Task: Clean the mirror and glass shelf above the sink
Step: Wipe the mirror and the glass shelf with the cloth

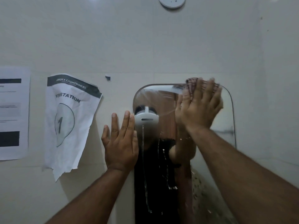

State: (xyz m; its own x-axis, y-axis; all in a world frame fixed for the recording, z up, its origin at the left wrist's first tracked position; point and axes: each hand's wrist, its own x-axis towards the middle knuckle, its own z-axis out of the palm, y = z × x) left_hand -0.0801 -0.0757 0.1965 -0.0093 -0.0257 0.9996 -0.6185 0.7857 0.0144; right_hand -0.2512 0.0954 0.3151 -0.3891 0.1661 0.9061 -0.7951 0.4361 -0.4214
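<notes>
A rounded mirror (226, 113) hangs on the tiled wall, wet, with water streaks and drops running down its middle and lower part. My right hand (200, 107) presses a reddish checked cloth (192, 85) flat against the mirror's upper right area; the cloth peeks out above my fingers and the hand is blurred. My left hand (121, 139) lies flat with fingers together on the wall at the mirror's left edge, holding nothing. The glass shelf and sink are out of view.
Two paper notices hang on the wall to the left: a crumpled "Workstation 1" sheet (69, 120) and a flat sheet (13, 113) at the frame edge. A round white fixture (171, 1) sits high on the wall.
</notes>
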